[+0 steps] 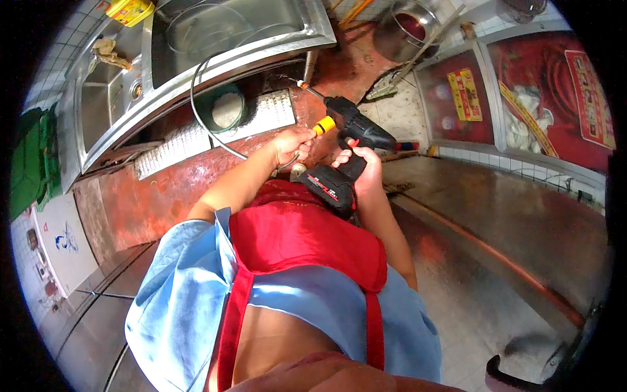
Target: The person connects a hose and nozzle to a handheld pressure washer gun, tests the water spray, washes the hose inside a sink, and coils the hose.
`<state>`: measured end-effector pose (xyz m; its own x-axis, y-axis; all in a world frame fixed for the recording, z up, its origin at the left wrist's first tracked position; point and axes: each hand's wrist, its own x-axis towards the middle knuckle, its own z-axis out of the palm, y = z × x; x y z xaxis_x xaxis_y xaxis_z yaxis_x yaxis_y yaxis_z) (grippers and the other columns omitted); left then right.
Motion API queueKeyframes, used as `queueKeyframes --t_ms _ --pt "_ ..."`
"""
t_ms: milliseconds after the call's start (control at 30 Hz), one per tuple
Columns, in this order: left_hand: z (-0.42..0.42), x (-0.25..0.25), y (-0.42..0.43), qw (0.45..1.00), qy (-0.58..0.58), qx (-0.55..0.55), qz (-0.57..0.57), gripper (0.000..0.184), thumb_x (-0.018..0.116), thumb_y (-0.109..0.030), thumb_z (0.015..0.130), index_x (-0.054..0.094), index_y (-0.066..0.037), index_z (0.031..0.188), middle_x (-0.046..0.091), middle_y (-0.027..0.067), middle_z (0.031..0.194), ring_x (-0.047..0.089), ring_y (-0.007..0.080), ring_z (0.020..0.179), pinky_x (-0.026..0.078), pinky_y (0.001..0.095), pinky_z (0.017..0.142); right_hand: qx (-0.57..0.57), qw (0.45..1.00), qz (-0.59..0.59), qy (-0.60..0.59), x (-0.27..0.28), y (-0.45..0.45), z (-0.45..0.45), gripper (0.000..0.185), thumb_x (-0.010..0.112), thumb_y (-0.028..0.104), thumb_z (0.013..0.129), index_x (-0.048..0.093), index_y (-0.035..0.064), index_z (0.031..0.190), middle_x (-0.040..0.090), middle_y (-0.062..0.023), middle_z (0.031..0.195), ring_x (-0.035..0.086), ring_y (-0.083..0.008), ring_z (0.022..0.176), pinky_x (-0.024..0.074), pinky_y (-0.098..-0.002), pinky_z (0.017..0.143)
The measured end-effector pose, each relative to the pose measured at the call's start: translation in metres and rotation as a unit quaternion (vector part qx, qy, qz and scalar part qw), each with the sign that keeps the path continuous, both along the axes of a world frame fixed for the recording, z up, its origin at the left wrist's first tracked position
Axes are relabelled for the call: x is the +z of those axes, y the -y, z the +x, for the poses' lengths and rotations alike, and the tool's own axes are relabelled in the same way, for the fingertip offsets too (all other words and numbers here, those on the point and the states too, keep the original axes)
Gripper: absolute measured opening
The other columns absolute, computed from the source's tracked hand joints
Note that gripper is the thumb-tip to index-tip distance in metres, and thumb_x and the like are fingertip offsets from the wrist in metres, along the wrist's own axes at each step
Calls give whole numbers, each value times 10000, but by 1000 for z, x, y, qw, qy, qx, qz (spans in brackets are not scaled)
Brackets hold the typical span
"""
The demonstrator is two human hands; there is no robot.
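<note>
My right hand (362, 166) is wrapped round the handle of a black cordless spray gun (356, 124), which has a red trigger and a battery at its base near my red apron. The gun's thin lance points up and left, with an orange and white nozzle (302, 84) at its end. In my left hand (292, 145) is a yellow hose connector (324, 125), pinched between the fingers close to the gun's left side. A grey hose (194, 98) arcs from the sink edge down towards my left hand; whether it joins the connector is hidden by my fingers.
Steel sinks (225, 55) stand at the upper left, with a green tub (238, 124) beneath. A metal pot (406, 32) is on the red floor at the top. Red-panelled cabinets (470, 81) and a steel worktop (509, 215) lie to the right; green bins (29, 163) are far left.
</note>
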<state>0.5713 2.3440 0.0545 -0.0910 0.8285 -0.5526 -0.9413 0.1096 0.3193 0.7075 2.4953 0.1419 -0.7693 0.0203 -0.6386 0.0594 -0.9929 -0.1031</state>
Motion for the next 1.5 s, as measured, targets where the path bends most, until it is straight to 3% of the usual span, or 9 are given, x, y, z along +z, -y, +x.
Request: queueKeyframes --t_ms 67,167,433,533,733,833,1233,1433,1500 --pt "-2 -10 7 997 -75 -7 -29 200 519 -188 862 546 -28 980 564 6 700 474 51 539 378 150 457 2 1000 -14 -1 -8 -5 2 163 497 104 720 490 92 882 507 -66 682 517 -202 632 440 -388 674" --pt "-1 -1 11 975 -185 -68 -98 196 518 -212 865 575 -34 922 574 5 715 468 53 527 377 165 452 18 1000 -13 2 -12 -4 6 162 498 107 724 491 88 885 507 -70 684 518 -208 634 440 -393 680" --pt "11 6 7 828 -497 -119 -232 228 478 -195 880 598 -7 831 517 24 580 468 111 483 372 256 436 21 1000 2 8 -8 3 2 147 493 93 724 491 98 871 507 -68 679 517 -210 628 443 -394 673" --pt "15 2 4 915 -341 -48 -213 236 459 -196 889 579 -18 789 504 22 570 437 111 444 343 250 403 15 1000 -12 22 -2 4 -1 145 494 85 717 489 104 860 504 -63 674 515 -208 622 444 -387 666" --pt "14 17 6 947 -250 -7 -200 224 471 -210 886 556 -29 786 459 0 553 358 87 389 261 226 342 31 999 14 -5 -3 7 0 193 484 98 721 485 81 913 484 -53 699 499 -177 655 428 -374 703" --pt "9 6 11 949 -259 -37 -175 241 412 -205 908 535 -18 819 477 -1 569 357 77 390 274 210 341 23 1000 12 1 -3 8 -1 172 498 87 714 485 94 885 496 -58 679 510 -191 630 440 -379 675" --pt "-4 7 15 988 -53 -4 -148 178 422 -187 901 491 -23 915 529 31 711 378 52 438 264 155 325 10 1000 5 -8 0 10 -2 193 502 84 711 476 87 902 497 -64 688 510 -195 625 442 -385 667" --pt "-13 -9 22 992 122 -36 26 337 411 -309 906 494 -1 1016 537 25 715 405 38 457 317 130 361 18 1000 11 -21 0 9 -3 209 499 98 714 465 95 920 491 -56 695 504 -190 629 439 -381 669" --pt "-12 1 16 995 98 -28 17 378 404 -342 904 490 -1 1044 530 20 709 403 35 457 320 128 367 27 999 16 -18 4 9 -2 209 500 102 714 464 100 919 490 -54 697 503 -187 632 438 -379 669"
